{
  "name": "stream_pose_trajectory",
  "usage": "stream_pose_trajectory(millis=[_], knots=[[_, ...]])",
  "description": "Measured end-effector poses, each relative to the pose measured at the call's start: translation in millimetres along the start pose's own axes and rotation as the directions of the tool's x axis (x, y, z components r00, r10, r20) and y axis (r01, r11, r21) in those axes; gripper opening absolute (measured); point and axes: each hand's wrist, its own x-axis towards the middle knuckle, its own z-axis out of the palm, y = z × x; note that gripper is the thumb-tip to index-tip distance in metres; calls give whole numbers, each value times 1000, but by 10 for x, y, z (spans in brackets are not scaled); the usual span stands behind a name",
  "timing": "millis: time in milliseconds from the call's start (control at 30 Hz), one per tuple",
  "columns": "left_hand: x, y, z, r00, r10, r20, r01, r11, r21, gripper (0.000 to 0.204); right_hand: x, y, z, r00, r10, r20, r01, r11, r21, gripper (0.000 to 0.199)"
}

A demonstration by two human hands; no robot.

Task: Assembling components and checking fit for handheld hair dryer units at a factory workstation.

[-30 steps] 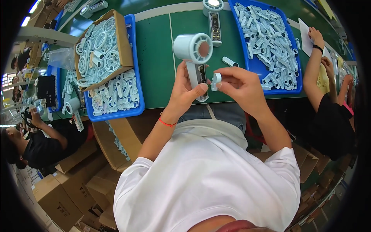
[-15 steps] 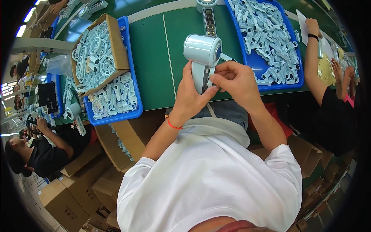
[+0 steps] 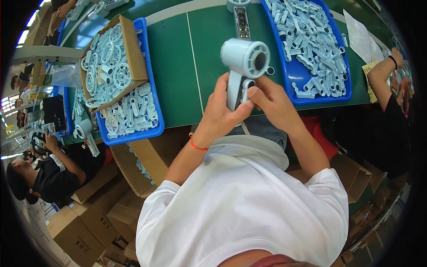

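Note:
My left hand [image 3: 221,113] grips the handle of a pale blue, hair-dryer-shaped plastic housing [image 3: 243,62], holding it upright over the green table [image 3: 178,66]. Its round barrel points right, dark opening showing. My right hand [image 3: 271,102] touches the handle from the right, thumb and fingertips pressing a small pale part against its open side. A red band circles my left wrist.
A blue tray [image 3: 291,78] of several pale handle shells lies at the right. Another blue tray [image 3: 153,102] at the left holds a cardboard box [image 3: 133,49] of round pale parts and loose pieces. Other people sit at both sides. Cardboard cartons [image 3: 80,231] stand below the table.
The housing has been turned so its barrel faces right, and both hands have closed in on its handle. The small pale part once held apart in my right hand now sits against the handle.

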Motion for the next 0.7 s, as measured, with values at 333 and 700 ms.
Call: stream_pose_trajectory(millis=[333,700], knots=[[13,73,78,989,145,-14,-131,926,355,79,-75,-327,-67,998,-57,-40,25,826,-563,29],[17,83,53,970,243,-9,-212,863,459,81,-71,-198,-57,993,-48,-110,-1,913,-409,34]])
